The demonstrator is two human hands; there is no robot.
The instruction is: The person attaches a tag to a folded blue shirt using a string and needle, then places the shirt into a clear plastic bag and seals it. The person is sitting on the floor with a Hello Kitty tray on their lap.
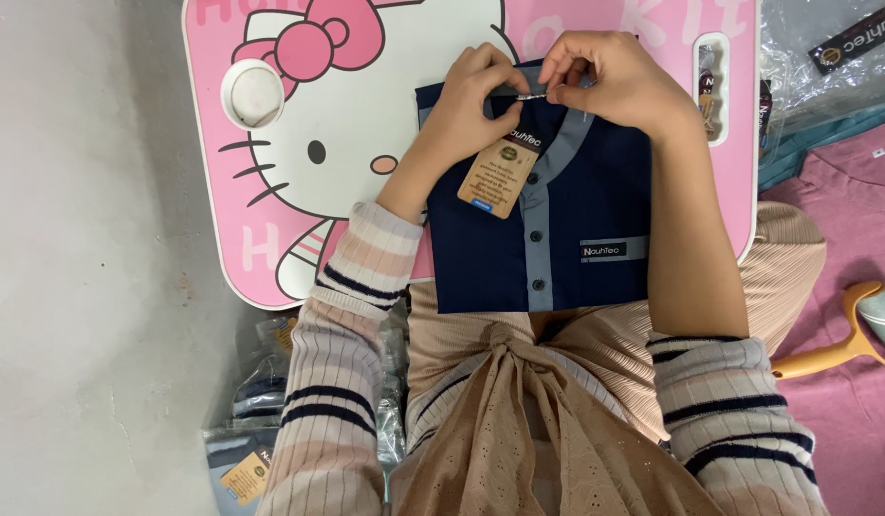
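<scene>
Close in, striped sleeves frame a folded navy shirt [557,220] lying flat on the pink tabletop [270,248], its lower edge hanging just over the near rim. One cardboard tag [501,172] rests on the shirt's chest, right below the left hand [471,100]. Three buttons show down the grey placket. Further up, at the collar, both hands meet: the right hand [614,81] and the left each pinch an end of one small silver pin [530,96], fingers pressed together on it, the pin lying level between the fingertips. Beyond, one round cup hollow [252,94] sits in the tabletop's corner.
</scene>
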